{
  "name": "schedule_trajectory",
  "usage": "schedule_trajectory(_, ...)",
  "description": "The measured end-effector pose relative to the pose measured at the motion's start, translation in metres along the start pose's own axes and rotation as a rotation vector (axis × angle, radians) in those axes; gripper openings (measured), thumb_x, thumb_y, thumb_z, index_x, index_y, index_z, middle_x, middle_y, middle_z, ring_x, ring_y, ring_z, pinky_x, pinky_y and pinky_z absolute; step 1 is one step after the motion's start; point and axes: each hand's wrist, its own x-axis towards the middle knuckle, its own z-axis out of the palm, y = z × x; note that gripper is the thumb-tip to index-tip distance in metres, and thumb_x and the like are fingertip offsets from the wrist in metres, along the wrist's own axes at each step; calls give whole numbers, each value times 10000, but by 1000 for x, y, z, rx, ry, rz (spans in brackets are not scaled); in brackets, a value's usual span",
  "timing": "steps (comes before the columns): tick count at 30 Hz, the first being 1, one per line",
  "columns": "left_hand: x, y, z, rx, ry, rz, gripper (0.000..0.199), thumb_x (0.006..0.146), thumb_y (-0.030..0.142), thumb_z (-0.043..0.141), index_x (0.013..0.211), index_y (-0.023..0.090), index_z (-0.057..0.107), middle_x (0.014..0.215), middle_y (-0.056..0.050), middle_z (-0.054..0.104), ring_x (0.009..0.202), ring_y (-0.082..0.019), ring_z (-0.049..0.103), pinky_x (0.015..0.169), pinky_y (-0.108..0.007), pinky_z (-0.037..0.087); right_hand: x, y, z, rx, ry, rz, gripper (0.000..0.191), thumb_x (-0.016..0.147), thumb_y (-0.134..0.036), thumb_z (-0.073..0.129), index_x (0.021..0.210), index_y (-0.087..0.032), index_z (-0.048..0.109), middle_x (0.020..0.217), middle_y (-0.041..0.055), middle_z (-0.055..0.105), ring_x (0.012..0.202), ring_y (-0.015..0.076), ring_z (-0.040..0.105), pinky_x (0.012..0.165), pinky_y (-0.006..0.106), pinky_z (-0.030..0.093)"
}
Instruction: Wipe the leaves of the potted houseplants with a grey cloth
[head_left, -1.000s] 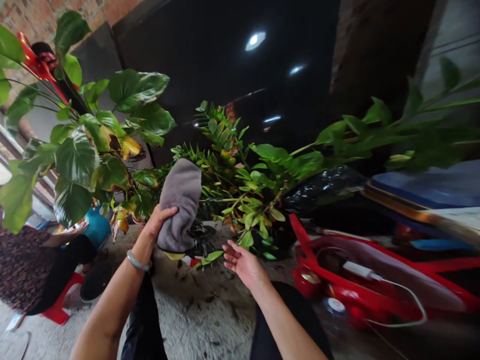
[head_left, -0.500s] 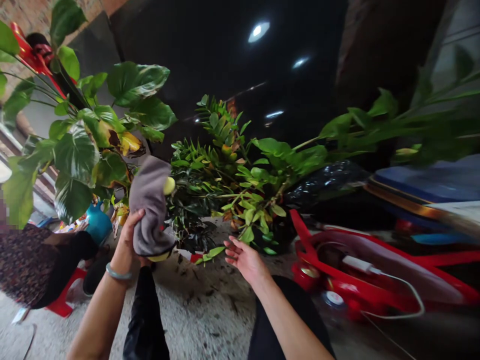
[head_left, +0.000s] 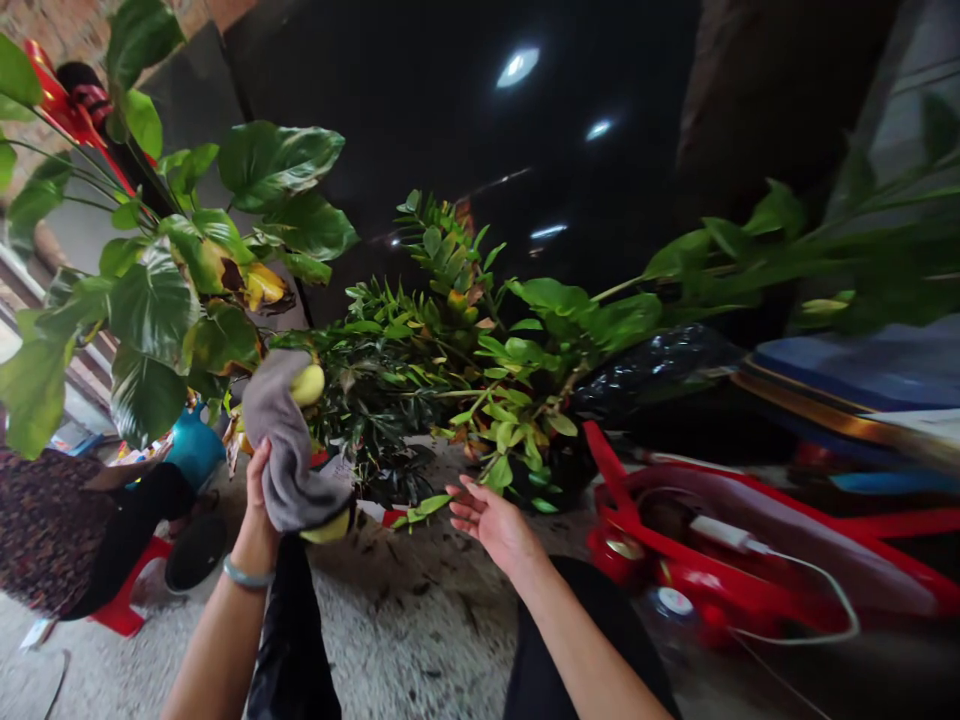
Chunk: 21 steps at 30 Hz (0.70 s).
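Note:
A grey cloth (head_left: pixel 279 440) with yellow on its other side is bunched up in my left hand (head_left: pixel 259 495), which has a pale bangle at its wrist. Some fingers of that hand are hidden behind the cloth. My right hand (head_left: pixel 491 520) is open, palm partly up, with the fingers apart. Just left of its fingertips is a low leafy sprig (head_left: pixel 426 507); whether they touch I cannot tell. Beyond both hands grows a bushy green plant (head_left: pixel 517 400), and large-leaved foliage (head_left: pixel 157 305) with some yellowed, browned leaves rises at the left.
A red ride-on-like frame (head_left: pixel 720 580) holding a white charger and cable stands at the right. Behind the plants is a dark glossy panel (head_left: pixel 450 110). At left, a seated person (head_left: pixel 52 530) is on a red stool (head_left: pixel 142 590) near a blue vessel (head_left: pixel 196 445). Debris litters the concrete floor (head_left: pixel 405 640).
My left hand and the cloth have dropped slightly, and the cloth's top has tipped left, showing more yellow. My right hand stays almost in place, still open.

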Motion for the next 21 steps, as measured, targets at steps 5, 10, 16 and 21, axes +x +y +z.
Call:
schedule_trajectory(5, 9, -40, 28, 13, 44, -139, 220, 803, 359, 748, 944, 190, 743, 872, -110, 807, 1068, -301, 756, 910, -330, 604, -2, 4, 8, -7, -24, -15, 165, 789, -164, 707, 942, -227, 704, 785, 42, 821, 564, 191, 738, 497, 291, 606)
schedule_trajectory(10, -40, -122, -21, 142, -285, -414, 544, 481, 316, 960, 952, 116, 776, 776, -101, 795, 752, -312, 767, 743, -380, 630, -4, 2, 1, -23, -29, -20, 205, 765, -153, 730, 956, -223, 703, 780, 41, 816, 551, 191, 732, 491, 288, 601)
schedule_trajectory(16, -7, -42, -4, -42, -195, -187, 416, 541, 310, 955, 849, 124, 746, 741, -51, 785, 661, -219, 740, 703, -309, 626, -7, -1, 1, -22, -42, -34, 193, 775, -190, 735, 966, -209, 713, 779, 39, 815, 544, 174, 722, 487, 278, 598)
schedule_trajectory(21, 20, -44, 36, -95, -98, -132, 460, 642, 252, 893, 1061, 167, 722, 880, -45, 807, 784, -243, 774, 833, -382, 638, -7, 4, 11, -5, -58, -33, 181, 781, -182, 713, 960, -216, 711, 805, 39, 820, 580, 182, 740, 507, 289, 608)
